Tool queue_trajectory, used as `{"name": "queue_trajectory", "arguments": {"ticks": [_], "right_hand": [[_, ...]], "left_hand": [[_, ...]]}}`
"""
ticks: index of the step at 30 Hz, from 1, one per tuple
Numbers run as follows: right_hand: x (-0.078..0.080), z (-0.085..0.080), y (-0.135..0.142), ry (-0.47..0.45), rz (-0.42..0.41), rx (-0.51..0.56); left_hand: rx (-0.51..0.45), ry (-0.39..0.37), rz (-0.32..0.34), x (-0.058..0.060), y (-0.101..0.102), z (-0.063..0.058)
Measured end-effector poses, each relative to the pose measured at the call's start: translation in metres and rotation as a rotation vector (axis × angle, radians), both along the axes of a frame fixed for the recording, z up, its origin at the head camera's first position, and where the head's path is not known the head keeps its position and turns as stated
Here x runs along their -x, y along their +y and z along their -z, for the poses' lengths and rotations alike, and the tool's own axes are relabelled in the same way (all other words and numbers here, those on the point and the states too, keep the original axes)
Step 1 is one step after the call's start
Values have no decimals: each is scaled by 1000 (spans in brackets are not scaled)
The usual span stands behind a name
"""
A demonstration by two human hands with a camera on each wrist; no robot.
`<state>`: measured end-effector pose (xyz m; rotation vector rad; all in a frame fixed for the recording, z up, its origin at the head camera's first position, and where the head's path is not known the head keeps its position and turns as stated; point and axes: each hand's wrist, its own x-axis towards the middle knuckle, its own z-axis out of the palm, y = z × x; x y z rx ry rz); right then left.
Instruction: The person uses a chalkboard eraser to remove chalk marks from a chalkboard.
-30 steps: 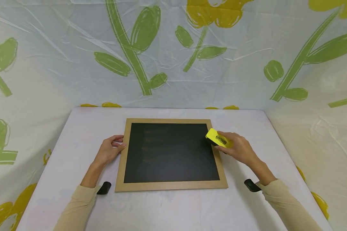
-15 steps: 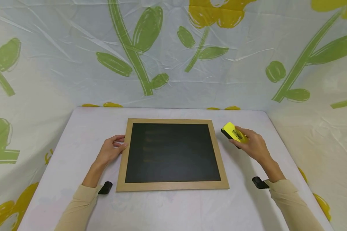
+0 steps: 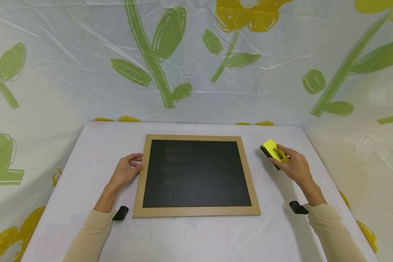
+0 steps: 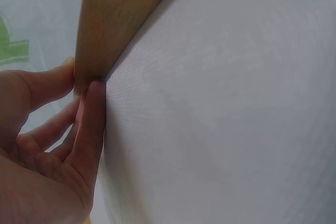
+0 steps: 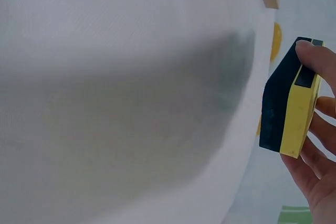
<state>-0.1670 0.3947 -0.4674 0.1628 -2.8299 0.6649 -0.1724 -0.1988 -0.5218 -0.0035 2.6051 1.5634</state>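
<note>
A chalkboard (image 3: 196,174) with a pale wooden frame lies on the table, its dark surface bearing a few faint smudges at upper left. At its left edge, my left hand (image 3: 126,171) pinches the frame; up close in the left wrist view, the thumb is on one face of the wooden frame (image 4: 118,19) and the fingertips are at the other. My right hand (image 3: 296,166) grips a yellow board eraser (image 3: 275,150) to the right of the board, apart from it. The right wrist view shows the eraser's black felt side (image 5: 276,106) and the thumb on its end.
A white cloth covers the table (image 3: 196,236). Behind and on both sides hangs a curtain (image 3: 85,83) printed with flowers and green leaves. Black wrist cameras stick out from both beige sleeves (image 3: 330,225).
My right hand has carried the eraser off the board's upper right edge, rightward over the table. The left hand keeps its place at the frame.
</note>
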Motion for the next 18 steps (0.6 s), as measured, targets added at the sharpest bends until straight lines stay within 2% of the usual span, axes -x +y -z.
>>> {"name": "queue_trajectory", "arguments": {"ticks": [7,13,18], "right_hand": [[-2,11,11,-43,37,-6],[-1,24,16,-117,64,-18],[0,26,13,-146,70,3]], "left_hand": [[10,-23,-6,-1,4,0],[18,-27,-9,-1,2,0],[21,-23,-9,-1,0,-1]]}}
